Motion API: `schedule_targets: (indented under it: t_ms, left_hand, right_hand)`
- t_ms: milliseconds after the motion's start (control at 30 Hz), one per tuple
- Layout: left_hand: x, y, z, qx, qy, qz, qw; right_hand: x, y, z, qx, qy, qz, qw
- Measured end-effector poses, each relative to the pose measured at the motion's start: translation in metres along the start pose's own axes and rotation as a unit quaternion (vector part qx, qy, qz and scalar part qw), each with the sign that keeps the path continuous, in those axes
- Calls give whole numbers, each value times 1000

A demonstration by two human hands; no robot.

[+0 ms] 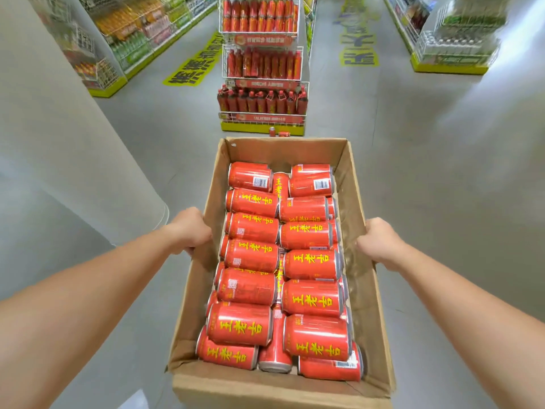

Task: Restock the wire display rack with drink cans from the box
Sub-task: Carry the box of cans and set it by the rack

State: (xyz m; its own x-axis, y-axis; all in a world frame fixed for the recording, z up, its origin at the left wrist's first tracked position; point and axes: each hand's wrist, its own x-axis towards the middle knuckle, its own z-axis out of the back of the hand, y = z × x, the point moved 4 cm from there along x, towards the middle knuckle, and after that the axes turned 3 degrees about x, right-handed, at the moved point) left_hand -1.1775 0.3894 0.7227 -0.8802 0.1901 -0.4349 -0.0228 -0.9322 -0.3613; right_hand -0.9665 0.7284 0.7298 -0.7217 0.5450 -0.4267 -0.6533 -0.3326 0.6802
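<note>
An open cardboard box [358,219] fills the middle of the view, held up off the floor. Several red drink cans [312,296] with yellow lettering lie on their sides inside it in two rows. My left hand [188,230] grips the box's left wall, fingers curled under its edge. My right hand [380,242] grips the right wall the same way. Straight ahead stands the wire display rack [261,69], its three tiers filled with red bottles.
A broad white pillar [59,143] rises close on my left. Stocked shelving [138,33] lines the left aisle and more shelves [454,36] stand at the right. A can and a small red pack [278,132] sit on the grey floor at the rack's foot.
</note>
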Motion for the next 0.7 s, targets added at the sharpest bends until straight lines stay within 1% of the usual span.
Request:
schedule_targets:
  t_ms: [100, 267, 333, 567, 633, 700]
  left_hand:
    - [77, -25, 31, 10, -3, 8, 1000]
    - [201, -64, 76, 3, -18, 34, 999]
    - [246, -80, 96, -16, -21, 43, 999]
    - [435, -107, 151, -58, 4, 56, 997]
    - [494, -114, 168, -56, -3, 49, 997]
    - [554, -119, 187, -34, 8, 50, 998]
  right_hand:
    - [89, 42, -4, 12, 16, 11, 1000]
    - [229, 122, -2, -10, 37, 36, 999]
    - [284, 155, -1, -24, 43, 41, 998]
    - [463, 267, -6, -75, 28, 40, 996]
    - [514, 294, -13, -75, 23, 35, 996]
    - [567, 323, -22, -75, 22, 28, 997]
